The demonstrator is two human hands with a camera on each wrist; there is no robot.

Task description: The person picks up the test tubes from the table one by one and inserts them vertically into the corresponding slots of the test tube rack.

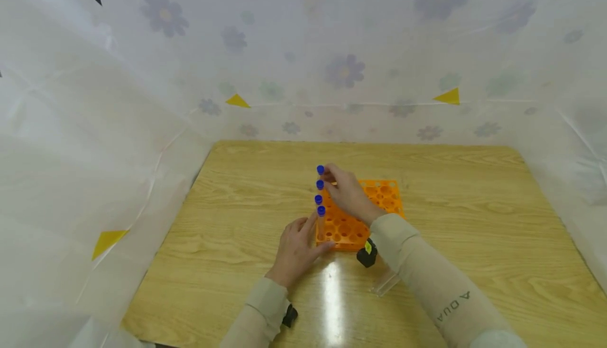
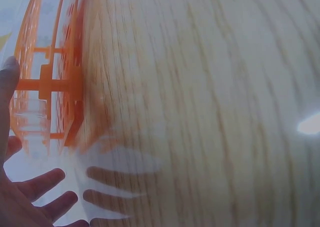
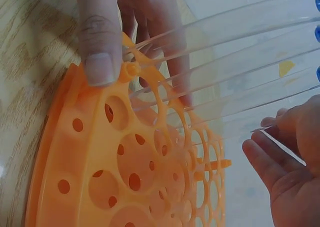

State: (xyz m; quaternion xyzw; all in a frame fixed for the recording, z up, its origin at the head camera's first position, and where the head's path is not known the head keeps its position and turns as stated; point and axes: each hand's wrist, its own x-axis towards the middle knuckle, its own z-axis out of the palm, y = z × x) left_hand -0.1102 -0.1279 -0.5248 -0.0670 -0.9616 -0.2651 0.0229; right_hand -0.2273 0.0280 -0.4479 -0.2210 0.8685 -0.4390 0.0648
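An orange test tube rack (image 1: 348, 226) stands on the table. Along its left edge, several clear test tubes (image 3: 240, 62) with blue caps (image 1: 321, 210) stand in a row. My right hand (image 1: 348, 192) reaches over the rack and pinches the farthest tube just below its cap (image 1: 320, 170); the fingers hide most of that tube. At the near left corner, my left hand (image 1: 296, 248) steadies the rack. Its thumb (image 3: 100, 57) presses the front edge and its index finger lies along the left side. In the left wrist view, the other fingers (image 2: 45, 184) are spread and fairly straight.
Clear tubes (image 1: 386, 283) lie on the wooden table (image 1: 227, 195) in front of the rack, partly under my right forearm. Black wrist cameras (image 1: 366, 254) sit beneath both wrists. A flowered white sheet (image 1: 294, 63) hangs around the table's back and sides.
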